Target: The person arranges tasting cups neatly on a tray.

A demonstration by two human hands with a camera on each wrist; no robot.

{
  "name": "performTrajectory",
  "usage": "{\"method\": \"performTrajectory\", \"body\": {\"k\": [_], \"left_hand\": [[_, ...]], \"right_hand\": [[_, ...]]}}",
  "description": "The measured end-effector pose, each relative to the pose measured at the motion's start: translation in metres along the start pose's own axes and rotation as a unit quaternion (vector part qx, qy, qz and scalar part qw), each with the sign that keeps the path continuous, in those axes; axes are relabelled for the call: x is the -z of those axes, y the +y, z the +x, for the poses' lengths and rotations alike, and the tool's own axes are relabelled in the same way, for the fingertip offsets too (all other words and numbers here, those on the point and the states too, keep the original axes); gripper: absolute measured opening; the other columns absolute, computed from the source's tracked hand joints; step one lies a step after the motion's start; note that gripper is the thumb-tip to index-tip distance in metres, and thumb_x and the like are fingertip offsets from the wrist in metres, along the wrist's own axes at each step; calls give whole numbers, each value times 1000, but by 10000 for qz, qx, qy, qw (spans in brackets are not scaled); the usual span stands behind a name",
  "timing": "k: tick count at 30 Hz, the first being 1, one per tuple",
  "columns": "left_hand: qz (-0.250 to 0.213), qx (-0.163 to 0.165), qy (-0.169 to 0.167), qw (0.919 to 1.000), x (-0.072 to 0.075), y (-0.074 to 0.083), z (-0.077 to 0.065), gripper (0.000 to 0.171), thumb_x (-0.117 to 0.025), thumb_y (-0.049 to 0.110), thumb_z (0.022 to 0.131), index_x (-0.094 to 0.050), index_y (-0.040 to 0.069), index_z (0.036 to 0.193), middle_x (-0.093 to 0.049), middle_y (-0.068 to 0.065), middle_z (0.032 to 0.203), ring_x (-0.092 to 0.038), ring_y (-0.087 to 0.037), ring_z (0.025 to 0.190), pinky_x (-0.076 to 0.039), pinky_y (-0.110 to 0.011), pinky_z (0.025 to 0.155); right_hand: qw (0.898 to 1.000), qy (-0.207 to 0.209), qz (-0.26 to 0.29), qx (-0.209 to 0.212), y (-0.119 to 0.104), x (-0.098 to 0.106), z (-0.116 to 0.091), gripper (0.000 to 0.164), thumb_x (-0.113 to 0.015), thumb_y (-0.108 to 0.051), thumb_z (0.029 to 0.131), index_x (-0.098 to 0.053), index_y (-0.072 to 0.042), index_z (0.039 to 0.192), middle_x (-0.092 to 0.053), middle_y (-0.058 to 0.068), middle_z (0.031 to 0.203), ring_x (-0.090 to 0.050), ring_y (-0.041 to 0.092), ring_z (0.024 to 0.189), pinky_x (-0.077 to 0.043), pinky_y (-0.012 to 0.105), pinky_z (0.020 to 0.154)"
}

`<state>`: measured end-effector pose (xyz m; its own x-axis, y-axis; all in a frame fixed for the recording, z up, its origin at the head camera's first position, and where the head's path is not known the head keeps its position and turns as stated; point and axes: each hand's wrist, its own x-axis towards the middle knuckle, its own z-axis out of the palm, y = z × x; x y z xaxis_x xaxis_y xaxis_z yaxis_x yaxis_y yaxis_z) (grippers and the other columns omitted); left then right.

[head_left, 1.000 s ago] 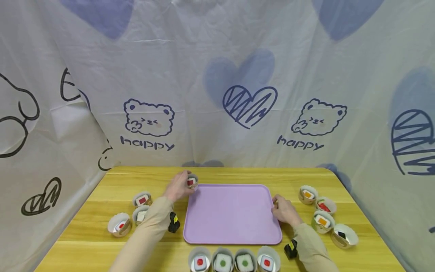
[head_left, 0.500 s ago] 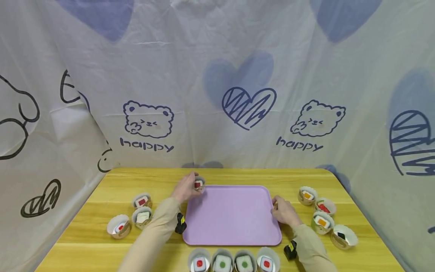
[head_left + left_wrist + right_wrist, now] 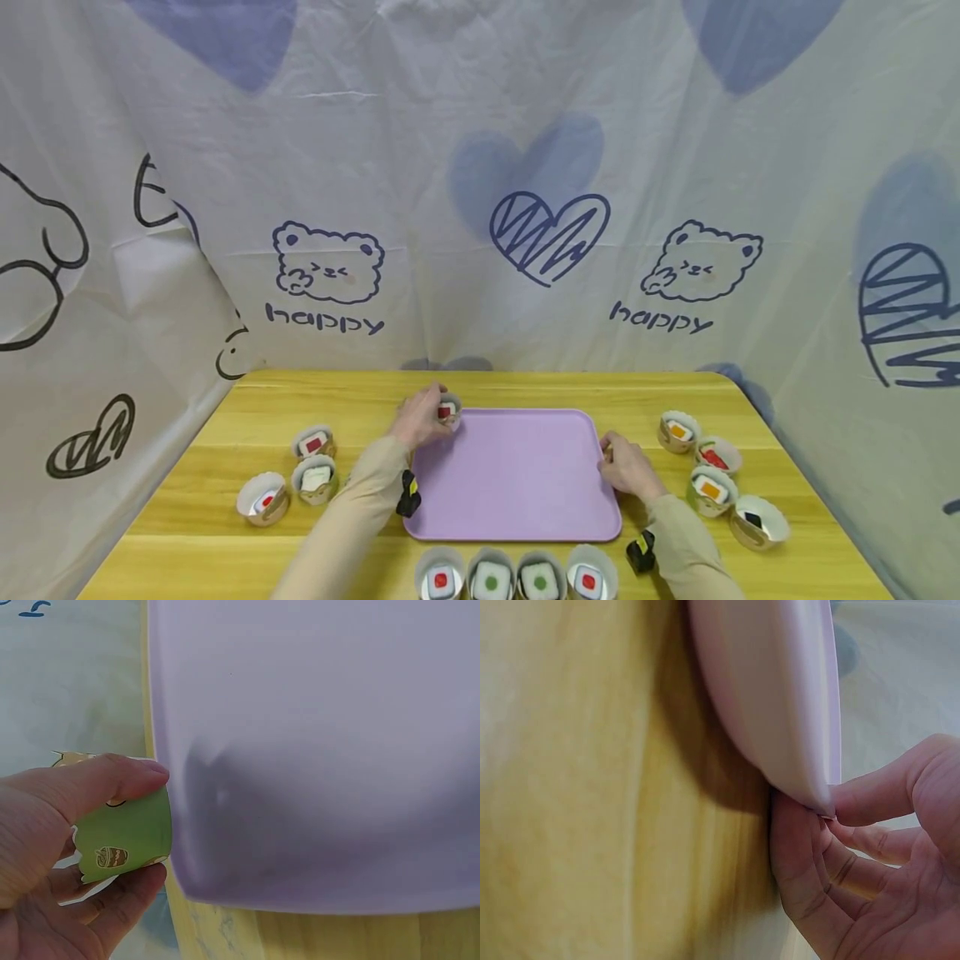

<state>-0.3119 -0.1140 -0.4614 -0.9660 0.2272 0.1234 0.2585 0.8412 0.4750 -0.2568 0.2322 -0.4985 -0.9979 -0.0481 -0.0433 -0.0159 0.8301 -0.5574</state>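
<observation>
My left hand (image 3: 420, 418) grips a small paper cup (image 3: 449, 412) at the far left corner of the lilac tray (image 3: 517, 475). Inside that cup lies a white piece with a dark red square on top. In the left wrist view the cup (image 3: 131, 832) shows a green printed side, with the thumb (image 3: 127, 776) on one side and fingers below. My right hand (image 3: 628, 465) pinches the tray's right edge; in the right wrist view the thumb (image 3: 877, 796) and forefinger meet at the tray's rim (image 3: 802, 750).
Cups with white pieces stand left of the tray, such as one cup (image 3: 262, 498) with a red-topped piece. Several more cups (image 3: 708, 490) cluster at the right. A row of cups (image 3: 491, 573) lines the near side. A printed cloth (image 3: 450, 208) hangs behind the wooden table (image 3: 180, 533).
My left hand has moved rightward with the paper cup, from beside the tray's far left corner to over it. The right hand stays at the tray's edge.
</observation>
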Motion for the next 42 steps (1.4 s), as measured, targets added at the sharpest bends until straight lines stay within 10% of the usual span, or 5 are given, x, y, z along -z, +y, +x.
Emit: {"method": "performTrajectory", "body": {"k": [42], "left_hand": [[-51, -184, 60, 9998, -15, -3, -7, 59, -79, 3, 76, -49, -5, 126, -65, -26, 110, -62, -38, 99, -54, -47, 86]], "right_hand": [[10000, -22, 12, -73, 2, -1, 1, 22, -58, -4, 88, -56, 3, 109, -60, 9, 80, -55, 19, 67, -43, 29, 59]]}}
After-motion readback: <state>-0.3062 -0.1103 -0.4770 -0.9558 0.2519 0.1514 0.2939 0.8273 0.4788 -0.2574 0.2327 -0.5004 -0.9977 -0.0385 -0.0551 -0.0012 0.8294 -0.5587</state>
